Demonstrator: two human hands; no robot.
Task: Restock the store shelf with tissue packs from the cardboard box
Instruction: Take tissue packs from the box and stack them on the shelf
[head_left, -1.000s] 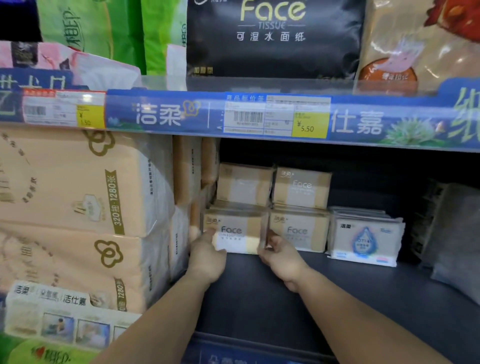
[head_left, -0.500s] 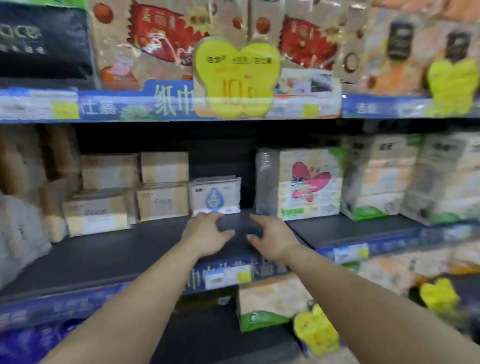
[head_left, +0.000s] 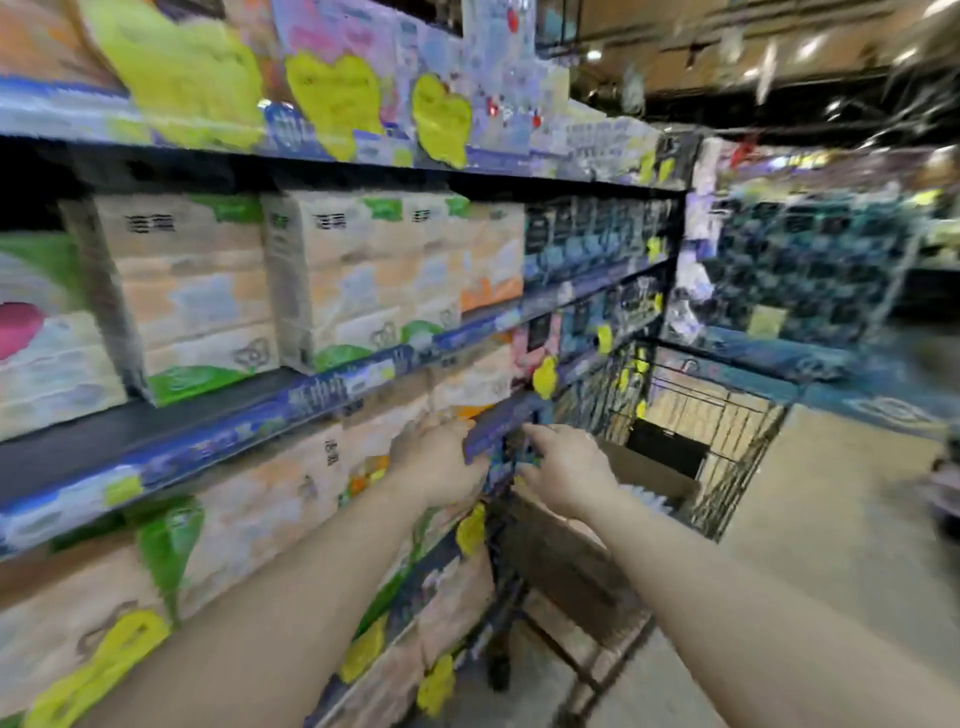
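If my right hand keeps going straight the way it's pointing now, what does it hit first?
Probably the cardboard box in the wire cart: the right hand reaches, empty, up and forward above it. Motion blur leaves depth unclear; it may pass above.

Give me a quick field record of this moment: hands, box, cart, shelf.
left hand: empty, fingers relaxed, in front of the shelf edge
right hand: empty, fingers extended, over the cardboard box
cardboard box: open, sits in the wire cart
wire cart: beside the shelf
shelf: large tissue packs standing on it
image: heavy motion blur
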